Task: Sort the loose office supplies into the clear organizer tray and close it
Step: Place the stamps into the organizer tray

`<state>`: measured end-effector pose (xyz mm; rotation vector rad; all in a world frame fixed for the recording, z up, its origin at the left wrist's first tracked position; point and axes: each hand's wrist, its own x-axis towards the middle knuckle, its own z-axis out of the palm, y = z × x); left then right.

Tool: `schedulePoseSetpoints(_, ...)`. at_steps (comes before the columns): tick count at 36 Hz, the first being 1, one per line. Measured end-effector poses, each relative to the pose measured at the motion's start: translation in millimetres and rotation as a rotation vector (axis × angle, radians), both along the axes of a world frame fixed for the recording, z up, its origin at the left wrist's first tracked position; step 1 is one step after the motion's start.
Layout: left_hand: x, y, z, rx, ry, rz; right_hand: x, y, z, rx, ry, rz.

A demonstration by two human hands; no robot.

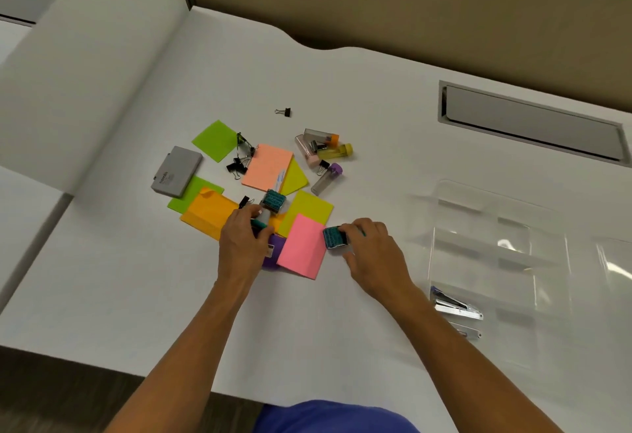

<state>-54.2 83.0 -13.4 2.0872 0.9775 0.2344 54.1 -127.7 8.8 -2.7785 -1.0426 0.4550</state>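
Loose supplies lie mid-desk: coloured sticky-note pads, black binder clips (239,162), small capped tubes (325,150) and a grey stamp pad case (177,171). My left hand (241,239) grips a teal date stamp (261,218) standing on the orange pad (208,210). Just beyond it sits another teal stamp (274,200). My right hand (371,251) holds a third teal stamp (336,237) at the edge of the pink pad (302,244). The clear organizer tray (485,261) lies open to the right, with a stapler (456,306) in its near corner.
A lone binder clip (283,112) lies farther back. A white partition (85,66) walls the left side. A recessed cable slot (530,123) is set in the desk at the back right. The desk's front edge runs just below my forearms.
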Motion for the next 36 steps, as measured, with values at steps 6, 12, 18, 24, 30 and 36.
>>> schedulePoseSetpoints(6, 0.0, -5.9, 4.6, 0.017, -0.059, -0.015, -7.9, -1.3, 0.0, -0.039, -0.026, -0.012)
schedulePoseSetpoints(12, -4.0, -14.5, 19.9, -0.035, -0.186, 0.088, -12.6, -7.7, 3.0, -0.024, -0.012, -0.044)
schedulePoseSetpoints(18, -15.5, -29.8, 36.2, -0.184, -0.297, 0.222, -21.8, -22.9, 15.9, 0.172, 0.165, -0.134)
schedulePoseSetpoints(24, -20.8, -54.1, 47.7, -0.315, -0.427, 0.297, -29.2, -54.7, 36.2, 0.34, 0.321, -0.22)
schedulePoseSetpoints(30, -19.8, -89.7, 67.2, -0.499, -0.611, 0.283, -35.1, -100.0, 57.9, 0.528, 0.308, -0.231)
schedulePoseSetpoints(36, -12.6, -135.2, 84.1, -0.659, -0.72, 0.266, -28.2, -155.0, 76.8, 0.65, 0.322, -0.24)
